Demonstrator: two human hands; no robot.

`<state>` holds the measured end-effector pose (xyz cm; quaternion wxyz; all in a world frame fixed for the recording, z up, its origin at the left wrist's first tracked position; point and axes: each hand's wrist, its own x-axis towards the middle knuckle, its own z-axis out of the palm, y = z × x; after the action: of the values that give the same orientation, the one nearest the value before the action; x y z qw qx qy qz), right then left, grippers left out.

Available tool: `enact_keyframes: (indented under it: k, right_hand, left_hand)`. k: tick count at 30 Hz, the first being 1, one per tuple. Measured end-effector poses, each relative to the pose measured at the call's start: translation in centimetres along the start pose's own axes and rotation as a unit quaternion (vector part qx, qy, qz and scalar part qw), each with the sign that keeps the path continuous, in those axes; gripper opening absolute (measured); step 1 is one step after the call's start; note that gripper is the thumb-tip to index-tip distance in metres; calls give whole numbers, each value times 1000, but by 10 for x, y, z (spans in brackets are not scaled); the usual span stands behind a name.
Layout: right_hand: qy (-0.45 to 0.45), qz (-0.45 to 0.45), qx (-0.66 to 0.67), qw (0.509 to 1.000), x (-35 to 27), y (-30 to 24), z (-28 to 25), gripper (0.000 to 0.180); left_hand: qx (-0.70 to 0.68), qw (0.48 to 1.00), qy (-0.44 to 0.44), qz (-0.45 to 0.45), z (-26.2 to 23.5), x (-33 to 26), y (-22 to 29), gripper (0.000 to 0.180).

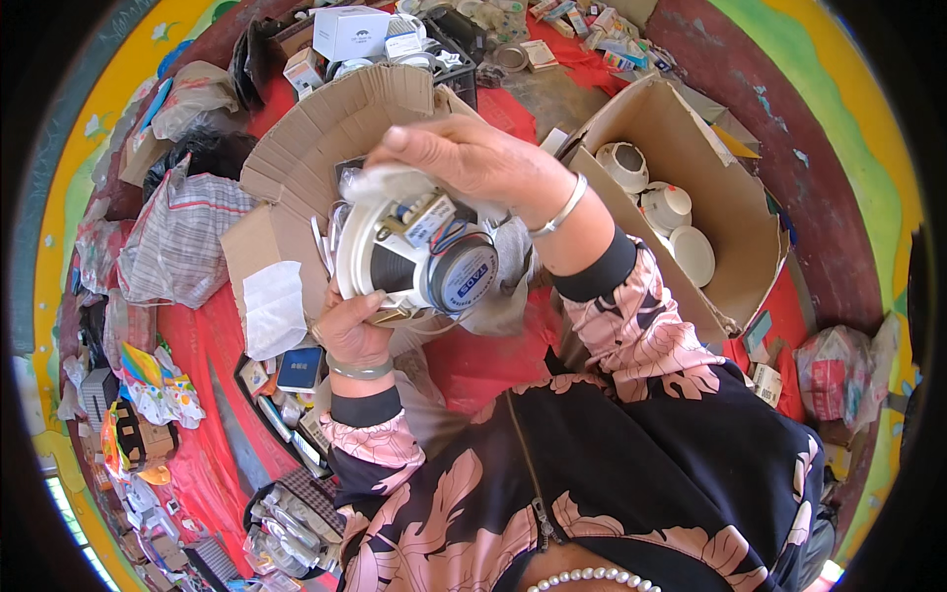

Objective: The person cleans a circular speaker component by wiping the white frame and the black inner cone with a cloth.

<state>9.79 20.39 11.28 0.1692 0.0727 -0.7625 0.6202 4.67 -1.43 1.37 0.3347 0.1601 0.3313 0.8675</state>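
A round ceiling speaker (395,261), with a white rim, a blue-labelled magnet and a small transformer with coloured wires, is held up before me, its back toward me. My left hand (352,328) grips its near left rim, thumb on top. My right hand (464,163) arches over the far rim, closed on thin white wrapping (395,185) that is blurred there; some of its fingers are hidden. More of this wrapping shows behind the speaker's right side. Beneath and beyond the speaker stands an opened cardboard box (296,148) with spread flaps.
At the right, a deep cardboard box (725,212) holds several white round fixtures (693,255). A black crate (457,69) of white boxes stands at the far side. Trays of small goods (296,395) and a checked bag (182,237) lie left, on red sheeting (212,365).
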Motion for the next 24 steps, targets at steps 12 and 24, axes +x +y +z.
enact_keyframes:
  k: [12,24]
  right_hand:
    - [-213,66,-108,969,-2,11,-12,22]
    - [-77,129,77,986,-1,26,-24,25]
  left_hand:
    - [21,996,-38,-83,-1,-8,-5,52]
    - [-44,998,-32,25,4,-9,2,67]
